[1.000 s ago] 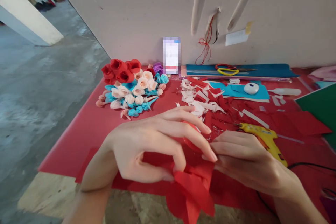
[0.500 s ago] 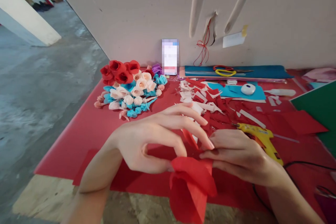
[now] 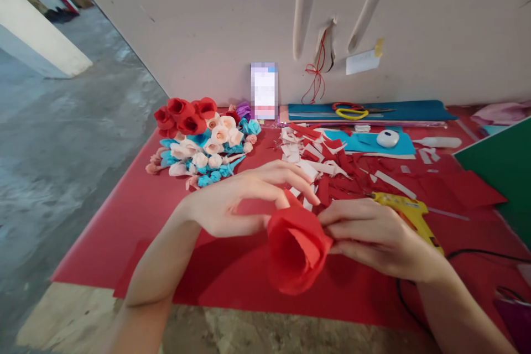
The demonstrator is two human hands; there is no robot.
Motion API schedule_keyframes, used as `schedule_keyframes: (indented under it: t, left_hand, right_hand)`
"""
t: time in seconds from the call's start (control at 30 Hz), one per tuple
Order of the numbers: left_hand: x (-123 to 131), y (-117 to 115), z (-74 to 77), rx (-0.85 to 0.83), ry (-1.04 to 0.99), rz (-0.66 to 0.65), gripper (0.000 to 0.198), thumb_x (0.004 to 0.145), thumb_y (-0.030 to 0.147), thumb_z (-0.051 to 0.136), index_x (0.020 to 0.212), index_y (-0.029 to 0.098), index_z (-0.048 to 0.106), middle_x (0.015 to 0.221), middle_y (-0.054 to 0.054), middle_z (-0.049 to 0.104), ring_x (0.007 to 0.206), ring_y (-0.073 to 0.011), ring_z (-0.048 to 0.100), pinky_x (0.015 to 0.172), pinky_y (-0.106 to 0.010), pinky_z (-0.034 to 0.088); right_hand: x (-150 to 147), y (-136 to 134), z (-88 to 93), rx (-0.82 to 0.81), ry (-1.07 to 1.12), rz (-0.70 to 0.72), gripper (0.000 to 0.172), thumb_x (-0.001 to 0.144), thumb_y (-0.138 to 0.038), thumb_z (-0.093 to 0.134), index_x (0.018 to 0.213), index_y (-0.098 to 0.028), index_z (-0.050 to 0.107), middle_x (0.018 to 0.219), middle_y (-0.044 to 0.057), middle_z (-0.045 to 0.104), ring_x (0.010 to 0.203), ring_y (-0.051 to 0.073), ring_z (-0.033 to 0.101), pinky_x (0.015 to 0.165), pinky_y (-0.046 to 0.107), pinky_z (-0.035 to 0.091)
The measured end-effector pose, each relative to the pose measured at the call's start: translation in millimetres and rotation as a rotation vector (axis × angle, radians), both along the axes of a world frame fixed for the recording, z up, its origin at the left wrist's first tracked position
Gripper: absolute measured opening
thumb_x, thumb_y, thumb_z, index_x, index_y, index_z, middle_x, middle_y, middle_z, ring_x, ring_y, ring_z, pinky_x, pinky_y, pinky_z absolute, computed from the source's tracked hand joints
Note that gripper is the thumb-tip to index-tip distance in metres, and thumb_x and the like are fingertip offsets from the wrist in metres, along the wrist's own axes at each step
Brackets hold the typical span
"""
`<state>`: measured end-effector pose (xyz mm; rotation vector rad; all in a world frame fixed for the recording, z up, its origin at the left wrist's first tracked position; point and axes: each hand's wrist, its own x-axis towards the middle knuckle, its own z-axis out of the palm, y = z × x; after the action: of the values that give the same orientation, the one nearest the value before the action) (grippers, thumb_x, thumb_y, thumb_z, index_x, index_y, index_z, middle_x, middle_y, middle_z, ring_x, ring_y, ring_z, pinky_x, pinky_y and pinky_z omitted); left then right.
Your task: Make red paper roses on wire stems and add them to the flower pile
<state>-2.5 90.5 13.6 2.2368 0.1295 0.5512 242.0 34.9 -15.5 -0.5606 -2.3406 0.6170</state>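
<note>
Between my hands is a red paper flower (image 3: 296, 251), its rolled petals forming an open cup that faces me. My left hand (image 3: 244, 199) pinches the flower's upper left rim between thumb and index finger, while its other fingers reach over behind the bloom. On the other side, my right hand (image 3: 369, 232) has its fingers closed on the flower's right edge. The base of the flower is hidden behind the petals. A yellow glue gun (image 3: 410, 215) lies just beyond my right hand, and paper scraps (image 3: 311, 157) are strewn behind the bloom.
Finished paper flowers (image 3: 207, 135) are heaped at the back left. A phone (image 3: 264, 91) leans on the wall. Scissors (image 3: 352, 111) rest on blue paper at the back. A white oval object (image 3: 388, 138) sits on light blue paper. A black cord (image 3: 477, 253) runs along the right.
The red flower has risen and tilted so its cup faces me more, its layers now wrapped closer together. Both hands have moved slightly up with it, still gripping its edges.
</note>
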Motion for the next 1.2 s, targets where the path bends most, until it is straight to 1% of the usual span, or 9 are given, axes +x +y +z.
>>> schedule_keyframes:
  t: [0.13, 0.3, 0.47, 0.63, 0.7, 0.8, 0.97, 1.13, 1.2]
  left_hand:
    - [4, -4, -1.6, -0.160, 0.014, 0.064, 0.022, 0.088, 0.018, 0.040, 0.083, 0.017, 0.061, 0.114, -0.011, 0.061, 0.114, -0.0242, 0.050, 0.104, -0.042, 0.035]
    - [11, -15, -1.5, -0.389, -0.003, 0.166, 0.034, 0.093, 0.033, 0.034, 0.078, 0.017, 0.060, 0.111, -0.009, 0.060, 0.108, -0.0232, 0.053, 0.100, -0.041, 0.039]
    - [15, -22, 0.8, -0.329, 0.048, 0.124, 0.012, 0.084, 0.021, 0.053, 0.073, 0.016, 0.056, 0.108, -0.009, 0.062, 0.099, -0.0201, 0.057, 0.095, -0.039, 0.043]
    - [17, -25, 3.0, -0.364, 0.076, 0.114, 0.012, 0.083, 0.015, 0.054, 0.070, 0.015, 0.054, 0.104, -0.009, 0.062, 0.092, -0.0168, 0.059, 0.091, -0.034, 0.045]
    - [17, -25, 0.7, -0.445, 0.061, 0.182, 0.012, 0.087, 0.019, 0.049, 0.080, 0.015, 0.057, 0.105, -0.008, 0.061, 0.097, -0.0172, 0.058, 0.090, -0.032, 0.046]
    - [18, -25, -7.2, -0.515, -0.139, 0.417, 0.022, 0.093, 0.026, 0.039, 0.097, 0.019, 0.059, 0.103, -0.005, 0.061, 0.102, -0.0176, 0.056, 0.093, -0.032, 0.044]
    - [25, -28, -17.8, -0.139, -0.505, 0.737, 0.017, 0.088, 0.022, 0.049, 0.104, 0.023, 0.056, 0.107, -0.004, 0.057, 0.110, -0.0196, 0.051, 0.101, -0.039, 0.040]
    - [26, -30, -15.0, 0.516, -0.465, 0.859, 0.027, 0.074, 0.016, 0.060, 0.100, 0.021, 0.055, 0.104, -0.004, 0.061, 0.100, -0.0201, 0.056, 0.096, -0.044, 0.042]
    - [25, -31, -13.4, 0.686, -0.460, 0.888, 0.027, 0.070, 0.016, 0.063, 0.096, 0.020, 0.057, 0.099, -0.004, 0.064, 0.097, -0.0202, 0.056, 0.093, -0.043, 0.044]
  right_hand:
    - [0, -1, -2.4, -0.051, -0.023, 0.012, 0.010, 0.088, -0.016, 0.053, 0.088, -0.017, 0.063, 0.089, 0.007, 0.067, 0.081, 0.013, 0.065, 0.071, 0.021, 0.052]
    - [-1, -2, 0.8, -0.082, -0.103, 0.030, 0.015, 0.090, -0.020, 0.051, 0.086, -0.017, 0.065, 0.085, 0.006, 0.067, 0.079, 0.014, 0.064, 0.069, 0.022, 0.051]
    - [-2, -3, 2.3, -0.139, -0.178, 0.060, 0.016, 0.090, -0.019, 0.050, 0.086, -0.016, 0.065, 0.080, 0.007, 0.065, 0.075, 0.014, 0.062, 0.063, 0.023, 0.049]
    - [-1, -3, 0.2, -0.162, -0.164, 0.072, 0.016, 0.089, -0.018, 0.051, 0.086, -0.014, 0.066, 0.078, 0.007, 0.064, 0.073, 0.015, 0.061, 0.061, 0.023, 0.047]
    - [-1, -1, 1.4, -0.209, -0.108, 0.084, 0.014, 0.088, -0.017, 0.052, 0.086, -0.014, 0.065, 0.081, 0.007, 0.064, 0.074, 0.014, 0.061, 0.064, 0.022, 0.048]
    - [0, 1, 3.8, -0.367, 0.050, 0.038, 0.013, 0.088, -0.016, 0.053, 0.082, -0.015, 0.064, 0.085, 0.006, 0.064, 0.075, 0.012, 0.060, 0.068, 0.019, 0.048]
    - [1, 1, -5.3, -0.710, 0.314, -0.109, 0.022, 0.090, -0.027, 0.049, 0.082, -0.020, 0.069, 0.086, 0.003, 0.064, 0.078, 0.014, 0.060, 0.069, 0.022, 0.047]
    - [-2, -4, -19.0, -1.008, 0.450, -0.025, 0.026, 0.088, -0.039, 0.052, 0.082, -0.022, 0.071, 0.080, 0.002, 0.061, 0.063, 0.012, 0.053, 0.062, 0.024, 0.043]
    - [-5, -4, -19.7, -1.066, 0.467, 0.018, 0.025, 0.088, -0.037, 0.052, 0.083, -0.022, 0.071, 0.078, 0.001, 0.060, 0.059, 0.011, 0.051, 0.060, 0.024, 0.042]
